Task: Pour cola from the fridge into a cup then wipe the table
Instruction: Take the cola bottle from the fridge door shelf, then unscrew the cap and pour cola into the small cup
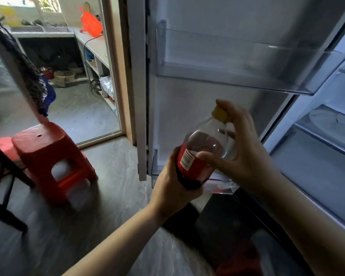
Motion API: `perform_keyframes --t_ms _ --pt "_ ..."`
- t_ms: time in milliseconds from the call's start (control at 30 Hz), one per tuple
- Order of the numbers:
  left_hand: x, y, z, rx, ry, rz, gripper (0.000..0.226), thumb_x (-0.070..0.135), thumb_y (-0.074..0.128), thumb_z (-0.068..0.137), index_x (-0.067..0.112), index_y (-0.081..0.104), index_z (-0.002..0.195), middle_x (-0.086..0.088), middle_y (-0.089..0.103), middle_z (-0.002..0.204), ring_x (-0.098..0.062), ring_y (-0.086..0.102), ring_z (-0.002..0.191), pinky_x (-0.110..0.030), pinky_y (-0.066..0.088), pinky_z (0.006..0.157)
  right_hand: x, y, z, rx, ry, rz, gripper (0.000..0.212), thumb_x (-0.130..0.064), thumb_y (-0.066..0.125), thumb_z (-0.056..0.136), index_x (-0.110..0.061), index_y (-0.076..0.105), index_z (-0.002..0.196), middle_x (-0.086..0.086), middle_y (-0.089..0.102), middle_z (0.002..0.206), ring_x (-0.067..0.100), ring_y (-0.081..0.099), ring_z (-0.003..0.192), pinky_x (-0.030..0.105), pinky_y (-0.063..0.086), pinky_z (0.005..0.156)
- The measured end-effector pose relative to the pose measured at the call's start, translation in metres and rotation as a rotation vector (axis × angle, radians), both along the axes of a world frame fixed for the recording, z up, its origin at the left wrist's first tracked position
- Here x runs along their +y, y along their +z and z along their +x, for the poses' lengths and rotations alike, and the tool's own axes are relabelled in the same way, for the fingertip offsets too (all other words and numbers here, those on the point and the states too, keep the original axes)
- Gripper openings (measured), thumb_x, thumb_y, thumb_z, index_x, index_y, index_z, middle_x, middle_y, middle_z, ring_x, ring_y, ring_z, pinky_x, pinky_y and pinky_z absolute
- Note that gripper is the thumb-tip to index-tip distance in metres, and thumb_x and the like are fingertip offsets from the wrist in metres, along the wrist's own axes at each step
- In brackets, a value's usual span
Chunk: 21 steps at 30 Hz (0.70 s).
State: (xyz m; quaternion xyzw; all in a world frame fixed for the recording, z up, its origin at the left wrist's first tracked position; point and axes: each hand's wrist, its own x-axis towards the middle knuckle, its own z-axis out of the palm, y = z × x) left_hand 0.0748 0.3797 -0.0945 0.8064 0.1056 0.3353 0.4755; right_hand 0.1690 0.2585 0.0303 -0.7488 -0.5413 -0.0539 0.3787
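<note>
Head view: the cola bottle [202, 154] is held tilted before the open fridge door [187, 104], above its lower bin [225, 188]; the left hand [171, 188] grips its base; the right hand [247, 156] curls round the shoulder, fingertips seemingly on the yellow cap [220, 113]; hold the base firmly, carry it upright, and keep the cap sealed.

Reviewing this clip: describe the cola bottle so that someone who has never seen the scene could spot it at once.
Start at the open fridge door with its clear shelves. In front of it, the left hand grips the base of the cola bottle and the right hand holds its neck. It is the only bottle here: yellow cap, red label, dark drink inside.
</note>
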Motion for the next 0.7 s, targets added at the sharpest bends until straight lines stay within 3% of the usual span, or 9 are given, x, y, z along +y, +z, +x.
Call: perform_keyframes --t_ms 100,200,300,400,467,600,700 --pt "0.022 -0.003 -0.028 0.031 0.088 0.050 0.094 0.041 0.077 0.064 0.036 0.019 0.139 0.011 0.046 0.131 0.000 0.050 0.117 -0.013 0.048 0.086 0.032 -0.002 -0.010 -0.138 0.044 0.094 0.060 -0.038 0.055 0.088 -0.015 0.035 0.139 0.000 0.028 0.144 0.010 0.040 0.126 0.022 0.042 0.102" --pt "0.048 -0.006 -0.063 0.083 0.204 -0.015 0.099 0.043 0.081 0.060 0.051 0.017 0.135 0.012 0.047 0.130 -0.012 0.056 0.113 -0.025 0.055 0.078 0.076 -0.001 -0.025 -0.163 0.124 0.144 0.047 -0.031 0.047 0.090 -0.015 0.043 0.133 -0.009 0.037 0.132 0.004 0.044 0.115 0.020 0.044 0.094" --pt "0.074 -0.008 -0.100 0.117 0.358 -0.042 0.103 0.033 0.088 0.056 0.047 0.022 0.134 0.022 0.047 0.123 -0.006 0.055 0.110 -0.016 0.051 0.078 0.120 0.000 -0.048 -0.162 0.253 0.151 0.043 -0.028 0.047 0.090 -0.016 0.046 0.131 -0.014 0.037 0.126 -0.001 0.044 0.112 0.013 0.042 0.093" --pt "0.099 -0.009 -0.142 0.136 0.526 -0.032 0.100 0.038 0.086 0.055 0.034 0.027 0.135 0.032 0.041 0.121 0.012 0.047 0.109 -0.002 0.040 0.083 0.161 0.002 -0.079 -0.127 0.393 0.148 0.042 -0.027 0.048 0.090 -0.013 0.049 0.131 -0.009 0.044 0.127 0.001 0.048 0.110 0.009 0.042 0.090" --pt "0.113 -0.005 -0.170 0.139 0.623 -0.044 0.101 0.041 0.084 0.054 0.035 0.024 0.135 0.035 0.038 0.120 0.017 0.043 0.107 0.001 0.037 0.082 0.190 0.004 -0.104 -0.121 0.473 0.153 0.041 -0.024 0.050 0.091 -0.011 0.049 0.130 -0.008 0.044 0.125 -0.002 0.045 0.109 0.005 0.037 0.091" --pt "0.139 0.001 -0.227 0.152 0.807 -0.094 0.103 0.035 0.088 0.055 0.028 0.029 0.139 0.015 0.049 0.130 -0.002 0.051 0.113 0.004 0.035 0.081 0.245 0.007 -0.160 -0.080 0.622 0.162 0.039 -0.018 0.054 0.093 -0.010 0.049 0.131 -0.008 0.044 0.125 -0.003 0.048 0.109 0.010 0.040 0.094" --pt "0.156 0.004 -0.271 0.178 0.890 -0.134 0.101 0.038 0.085 0.056 0.045 0.021 0.134 0.008 0.051 0.134 -0.008 0.054 0.115 0.005 0.036 0.077 0.280 0.011 -0.205 -0.065 0.720 0.157 0.038 -0.019 0.054 0.094 -0.010 0.050 0.131 -0.006 0.047 0.124 -0.002 0.049 0.108 0.011 0.042 0.093"
